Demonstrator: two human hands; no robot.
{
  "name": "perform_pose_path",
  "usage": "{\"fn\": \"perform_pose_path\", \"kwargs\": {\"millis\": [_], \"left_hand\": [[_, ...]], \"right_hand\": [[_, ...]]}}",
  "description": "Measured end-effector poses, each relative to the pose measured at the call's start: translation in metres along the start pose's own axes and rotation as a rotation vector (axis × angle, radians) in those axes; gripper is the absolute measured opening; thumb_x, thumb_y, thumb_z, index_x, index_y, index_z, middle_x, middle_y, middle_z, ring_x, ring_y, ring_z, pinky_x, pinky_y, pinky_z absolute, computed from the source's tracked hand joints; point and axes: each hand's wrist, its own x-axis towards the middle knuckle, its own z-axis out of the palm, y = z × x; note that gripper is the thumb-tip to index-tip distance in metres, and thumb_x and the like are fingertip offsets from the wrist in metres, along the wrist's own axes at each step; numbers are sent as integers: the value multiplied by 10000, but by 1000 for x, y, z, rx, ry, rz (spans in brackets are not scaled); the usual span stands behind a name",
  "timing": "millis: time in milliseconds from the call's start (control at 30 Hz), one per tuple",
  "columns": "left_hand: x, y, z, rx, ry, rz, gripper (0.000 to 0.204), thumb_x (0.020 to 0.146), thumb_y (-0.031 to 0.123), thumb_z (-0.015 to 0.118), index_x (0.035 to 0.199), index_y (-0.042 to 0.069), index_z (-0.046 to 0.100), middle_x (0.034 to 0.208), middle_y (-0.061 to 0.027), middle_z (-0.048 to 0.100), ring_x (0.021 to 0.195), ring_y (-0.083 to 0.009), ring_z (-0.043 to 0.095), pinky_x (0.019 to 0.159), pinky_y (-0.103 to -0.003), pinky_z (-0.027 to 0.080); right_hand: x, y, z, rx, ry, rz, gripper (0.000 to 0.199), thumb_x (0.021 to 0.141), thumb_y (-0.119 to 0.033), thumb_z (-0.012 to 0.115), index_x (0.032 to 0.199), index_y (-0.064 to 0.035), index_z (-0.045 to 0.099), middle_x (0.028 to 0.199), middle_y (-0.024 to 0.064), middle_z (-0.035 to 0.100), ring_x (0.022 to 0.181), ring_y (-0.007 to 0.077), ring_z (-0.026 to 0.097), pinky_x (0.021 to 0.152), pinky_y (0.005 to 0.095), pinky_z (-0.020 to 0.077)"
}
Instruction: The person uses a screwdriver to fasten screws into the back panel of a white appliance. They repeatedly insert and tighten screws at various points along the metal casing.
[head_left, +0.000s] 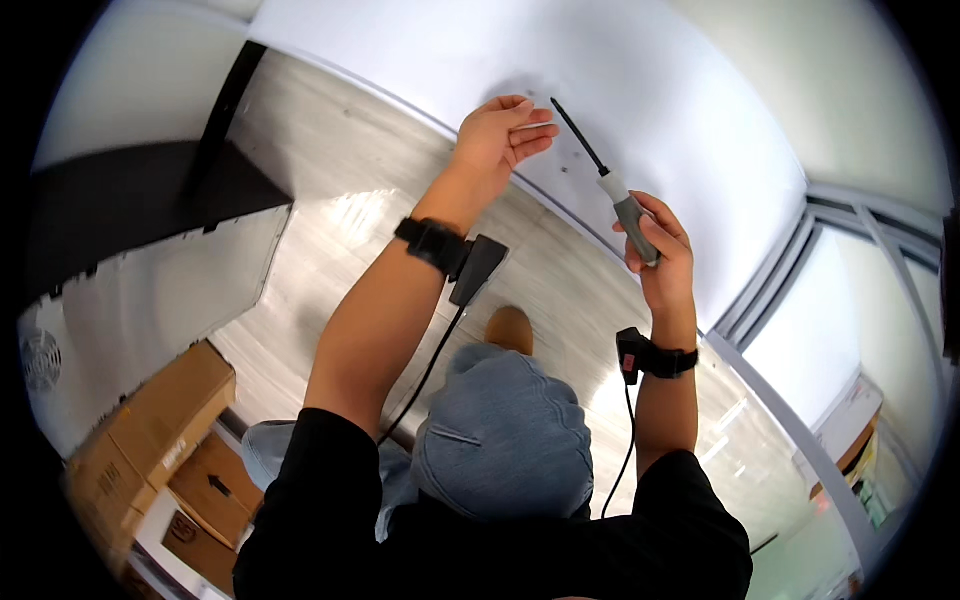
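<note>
My right hand (pixel 660 245) is wrapped round the grey handle of a screwdriver (pixel 627 208). Its long black shaft points up and to the left, the tip close to my left fingers. My left hand (pixel 502 135) is raised beside that tip, thumb and forefinger drawn together in a pinch while the other fingers are loosely stretched. Whatever may be in the pinch is too small to make out. Behind both hands stands a white panel (pixel 690 130), with a few small dark spots (pixel 564 169) on it near the screwdriver's shaft.
Black wrist devices with cables are strapped to both forearms. At the left stands a dark-topped cabinet (pixel 130 200) with a pale side, above cardboard boxes (pixel 150 420). A grey metal frame (pixel 790 410) runs along the right. My bent knee (pixel 500 430) is over the pale wood-look floor (pixel 340 260).
</note>
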Motion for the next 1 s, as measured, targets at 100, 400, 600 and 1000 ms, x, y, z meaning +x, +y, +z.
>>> {"fn": "perform_pose_path", "kwargs": {"millis": [100,400,600,1000], "left_hand": [[-43,38,-55,-348,43,55,89,922,68,452,983,28,502,1031,-170,615,1000,-300,612,879,-353,527],[-137,76,-197,-557,236,300,95,933,63,445,959,10,519,972,-142,624,908,-237,634,845,-320,539],[-175,84,-244,-551,296,390,115,954,75,436,956,10,532,966,-136,624,868,-197,642,820,-297,554],[-206,105,-279,-527,454,391,144,969,94,406,1001,-7,503,984,-153,596,892,-208,631,801,-285,569]], "right_hand": [[12,-12,53,-157,-161,7,320,837,-158,562,1124,-20,601,822,112,641,462,79,447,426,202,320],[22,10,206,-350,-551,102,308,834,-154,572,1108,-19,610,784,107,642,449,66,432,407,197,332],[14,25,262,-441,-650,118,298,836,-175,586,1094,-30,621,768,88,637,449,60,428,409,197,328],[-11,-9,352,-1007,-782,-165,242,833,-172,589,1057,-87,623,716,-8,495,514,61,434,449,205,365]]}}
